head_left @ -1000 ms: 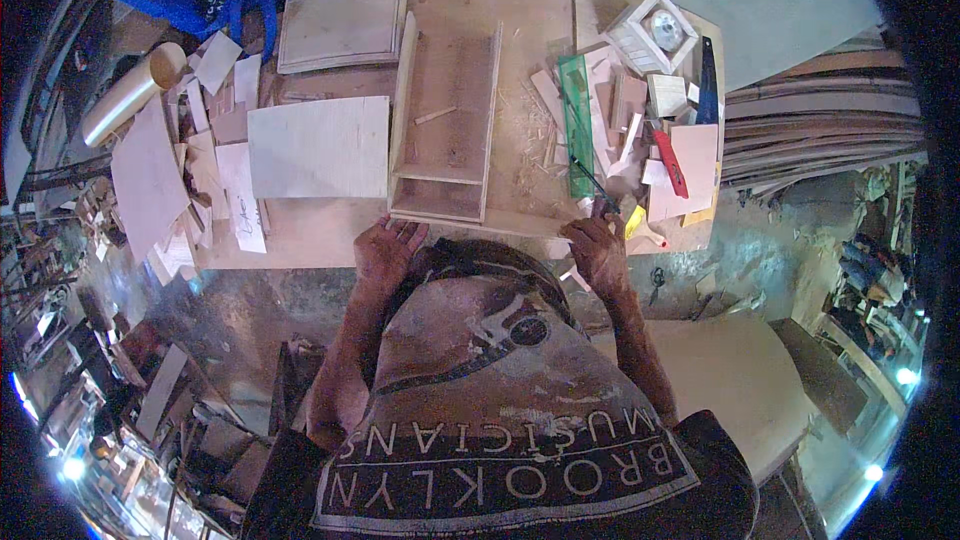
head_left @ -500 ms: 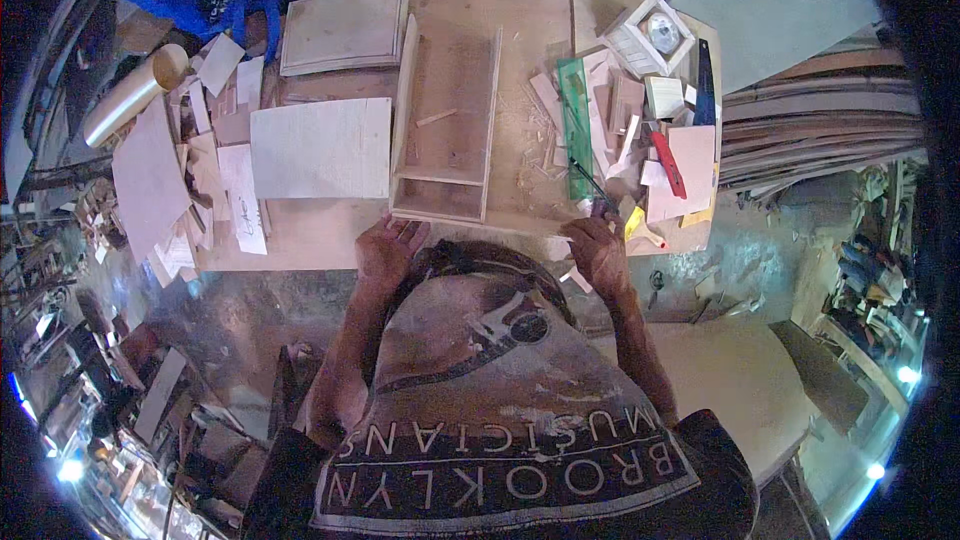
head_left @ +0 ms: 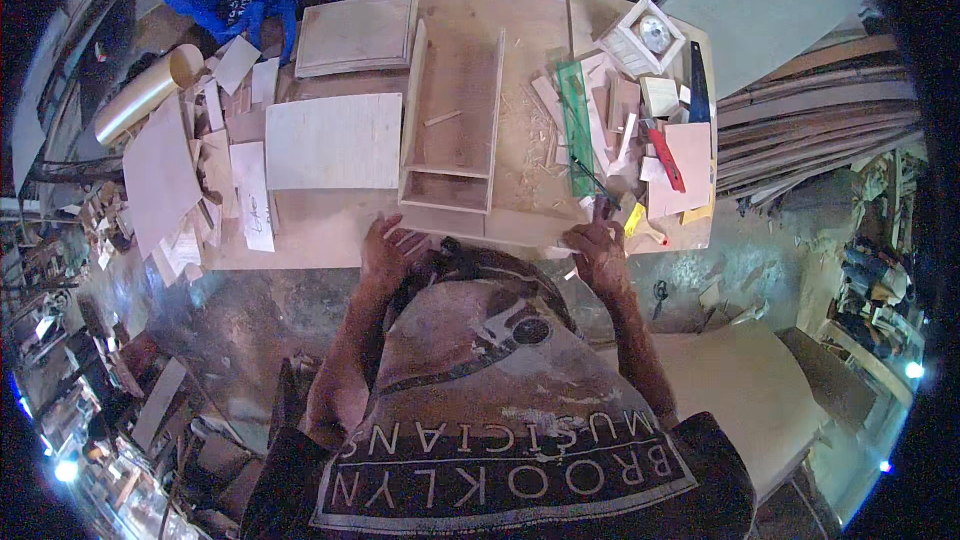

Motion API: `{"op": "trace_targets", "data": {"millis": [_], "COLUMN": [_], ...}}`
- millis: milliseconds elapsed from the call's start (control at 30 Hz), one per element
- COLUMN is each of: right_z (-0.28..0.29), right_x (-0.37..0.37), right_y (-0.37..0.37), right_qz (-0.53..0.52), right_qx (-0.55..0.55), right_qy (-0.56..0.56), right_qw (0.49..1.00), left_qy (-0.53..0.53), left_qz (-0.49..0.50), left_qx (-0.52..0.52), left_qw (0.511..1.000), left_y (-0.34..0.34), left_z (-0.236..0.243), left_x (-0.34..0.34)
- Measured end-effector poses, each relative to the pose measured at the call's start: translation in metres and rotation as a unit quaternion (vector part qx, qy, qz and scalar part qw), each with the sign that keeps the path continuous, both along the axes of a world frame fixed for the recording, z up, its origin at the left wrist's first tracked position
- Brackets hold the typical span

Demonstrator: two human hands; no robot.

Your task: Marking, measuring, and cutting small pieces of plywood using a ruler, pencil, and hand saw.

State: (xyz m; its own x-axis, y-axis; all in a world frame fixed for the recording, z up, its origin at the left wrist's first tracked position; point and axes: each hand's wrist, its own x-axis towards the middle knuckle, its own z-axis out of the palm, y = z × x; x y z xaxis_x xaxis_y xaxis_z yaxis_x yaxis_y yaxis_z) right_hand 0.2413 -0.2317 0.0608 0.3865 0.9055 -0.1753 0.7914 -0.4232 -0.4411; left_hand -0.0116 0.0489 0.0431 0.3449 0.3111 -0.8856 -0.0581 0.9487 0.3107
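Observation:
A narrow, pale wooden strip [head_left: 510, 233] runs crosswise at the near edge of the workbench. My right hand [head_left: 598, 248] pinches its right end, fingers closed. At the strip's left end is my left hand [head_left: 393, 248], its fingers apart and their tips against or just beside the wood. Just beyond the strip lies a long, shallow wooden box frame [head_left: 495, 120] with a crosspiece close to its near end. A small wood scrap [head_left: 443, 119] rests inside the frame. The undersides of both hands are hidden.
Left of the frame lie a pale board [head_left: 335, 142], a panel [head_left: 357, 32] and stacked offcuts. To the right are a green straightedge [head_left: 576, 130], a red-handled tool [head_left: 664, 158], a yellow brush [head_left: 634, 219], a wooden box with a round insert [head_left: 648, 37] and a dark saw [head_left: 699, 85].
A gap now shows between the strip and the near end of the box frame, where they met before. My left hand's fingers have spread; my right hand still holds the strip's end.

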Motion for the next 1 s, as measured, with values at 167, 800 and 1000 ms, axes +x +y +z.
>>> {"op": "trace_targets", "data": {"millis": [167,800,1000], "right_z": [-0.001,-0.026,-0.038], "right_x": [-0.016,-0.111,-0.148], "right_y": [-0.009,0.033,0.045], "right_qz": [0.021,-0.071,-0.120], "right_qx": [0.009,-0.119,-0.143], "right_qy": [-0.019,-0.064,-0.049], "right_qw": [1.000,0.988,0.981], "left_qy": [-0.046,-0.007,-0.006], "left_qz": [-0.103,-0.250,-0.312], "left_qx": [0.094,0.289,0.426], "left_qw": [0.989,0.924,0.849], "left_y": [-0.011,0.022,0.055], "left_z": [-0.030,-0.040,-0.074], "left_x": [-0.035,-0.147,-0.161]}}
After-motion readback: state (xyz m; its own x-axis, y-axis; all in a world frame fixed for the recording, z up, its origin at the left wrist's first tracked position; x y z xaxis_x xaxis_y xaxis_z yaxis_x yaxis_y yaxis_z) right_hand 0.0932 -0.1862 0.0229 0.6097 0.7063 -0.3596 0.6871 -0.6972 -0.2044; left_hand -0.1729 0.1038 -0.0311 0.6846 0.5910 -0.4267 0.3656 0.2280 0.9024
